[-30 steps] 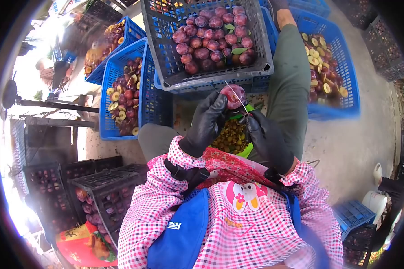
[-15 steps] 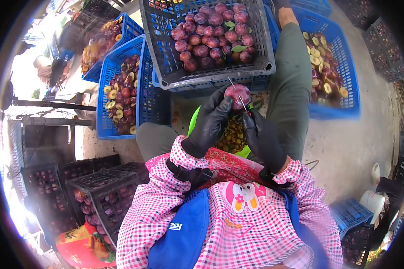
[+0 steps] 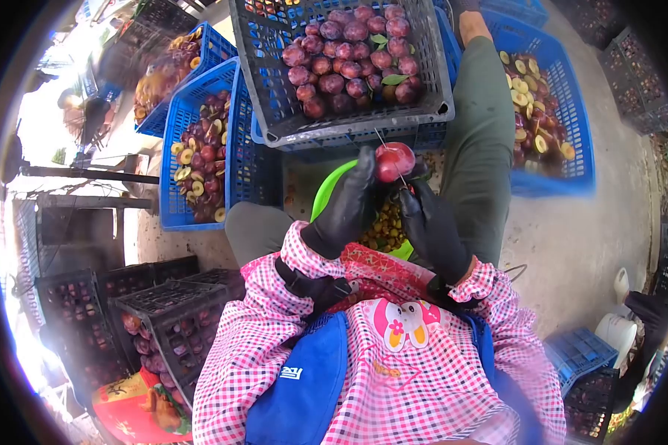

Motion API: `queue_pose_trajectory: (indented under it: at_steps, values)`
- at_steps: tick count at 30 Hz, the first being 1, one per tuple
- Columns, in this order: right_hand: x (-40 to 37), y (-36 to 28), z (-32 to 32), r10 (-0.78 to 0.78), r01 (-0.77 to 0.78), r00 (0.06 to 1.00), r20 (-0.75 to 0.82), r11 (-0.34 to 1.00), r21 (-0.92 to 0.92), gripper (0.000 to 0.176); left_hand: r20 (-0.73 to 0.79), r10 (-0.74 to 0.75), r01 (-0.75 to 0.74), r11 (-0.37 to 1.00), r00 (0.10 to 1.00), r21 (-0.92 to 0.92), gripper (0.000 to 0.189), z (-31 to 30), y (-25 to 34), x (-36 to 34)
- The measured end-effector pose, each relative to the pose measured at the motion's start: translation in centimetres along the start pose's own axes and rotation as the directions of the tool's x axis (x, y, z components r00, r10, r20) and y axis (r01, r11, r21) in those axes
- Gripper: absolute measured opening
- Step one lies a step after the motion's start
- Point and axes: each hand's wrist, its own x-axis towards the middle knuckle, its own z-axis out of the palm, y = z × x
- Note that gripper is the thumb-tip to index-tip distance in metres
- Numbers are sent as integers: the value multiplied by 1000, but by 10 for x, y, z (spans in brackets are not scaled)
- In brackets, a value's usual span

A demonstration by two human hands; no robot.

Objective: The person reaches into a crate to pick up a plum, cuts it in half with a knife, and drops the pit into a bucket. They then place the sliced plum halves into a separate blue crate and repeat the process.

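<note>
A red plum [image 3: 395,162] is held up between my gloved hands, below the near edge of a black crate [image 3: 356,133] of whole plums. My left hand [image 3: 351,196] has its fingers closed on the plum's left side. My right hand [image 3: 432,222] pinches a thin metal blade or wire tool [image 3: 404,180] whose tip lies against the plum; the handle is mostly hidden in the fingers. Under both hands is a bright green container [image 3: 329,189] holding small yellow-brown pieces [image 3: 384,226].
Blue crates of cut plums stand at the left [image 3: 172,167] and right [image 3: 583,141]. Black crates [image 3: 174,315] of plums are at the lower left. A blue crate [image 3: 580,354] lies at the lower right, near a person's dark sleeve or clothing [image 3: 646,334].
The plum has turned in my left hand and shows a brighter red side. My left fingers have shifted round it, and more of the green container's rim shows.
</note>
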Motion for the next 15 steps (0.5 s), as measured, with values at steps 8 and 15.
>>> queue_pose_trajectory:
  at_steps: [8,15]
  values:
    - [-1,5,0,-56,56,998,22,998,36,25,22,161,-154,878,987,454,46,-5,7,-8]
    - [-3,4,-4,19,-26,995,101,997,67,26,148,334,-285,409,931,867,50,-6,14,-10]
